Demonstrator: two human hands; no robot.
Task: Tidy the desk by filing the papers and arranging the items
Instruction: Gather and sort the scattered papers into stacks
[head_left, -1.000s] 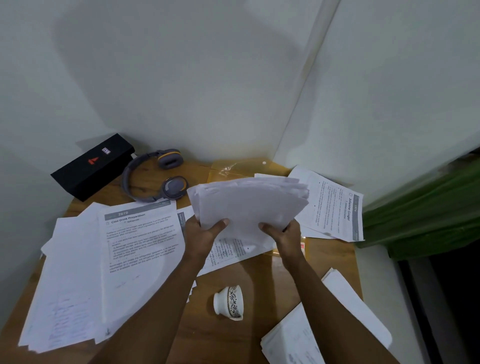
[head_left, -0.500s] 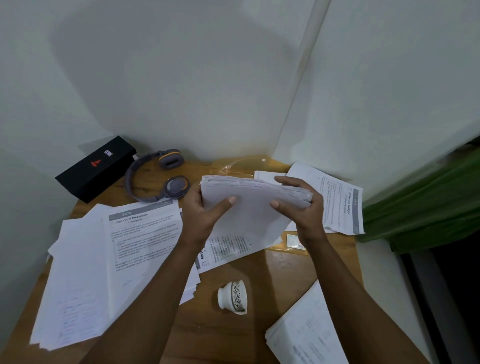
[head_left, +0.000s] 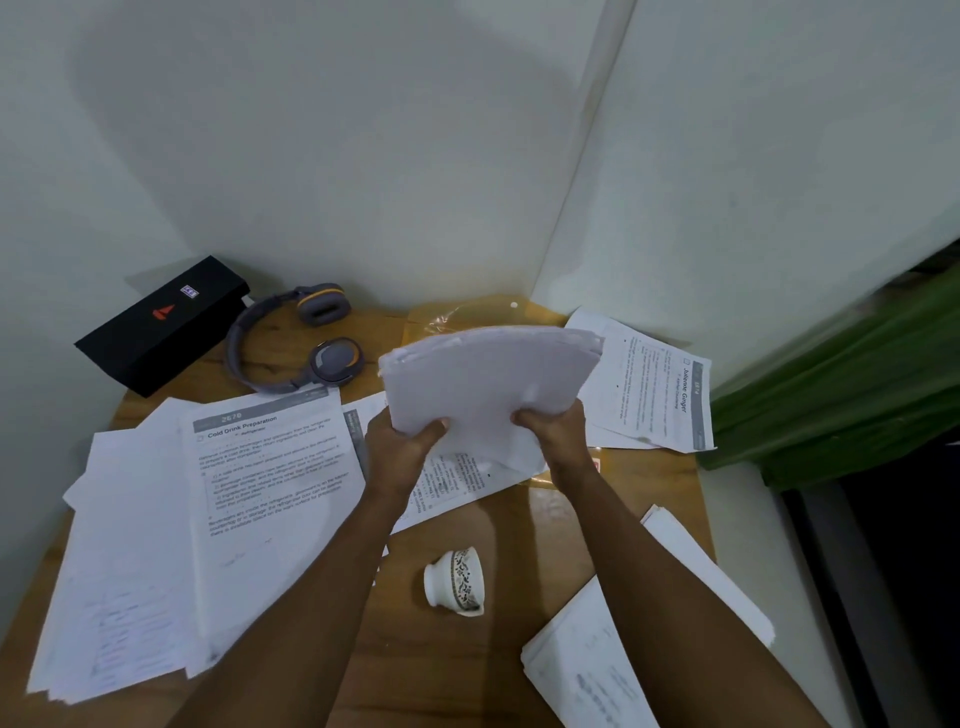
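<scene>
A thick stack of white papers (head_left: 488, 384) is lifted above the wooden desk (head_left: 519, 530), its blank back towards me. My left hand (head_left: 400, 452) grips its lower left corner and my right hand (head_left: 556, 431) grips its lower right corner. Behind the stack a clear yellow plastic folder (head_left: 467, 312) lies near the wall corner. Printed sheets (head_left: 270, 467) spread over the left of the desk, more papers (head_left: 660, 395) lie at the right back, and another pile (head_left: 597, 660) sits at the near right.
A black box (head_left: 161, 322) and grey-and-orange headphones (head_left: 301, 343) lie at the back left by the wall. A small white patterned cup (head_left: 457, 582) lies on its side between my forearms. White walls meet in a corner behind; a green curtain (head_left: 841, 374) hangs at the right.
My hands slid from the stack's upper sides back down to its lower corners, and the stack now stands tilted up again, fanned slightly at the top edge.
</scene>
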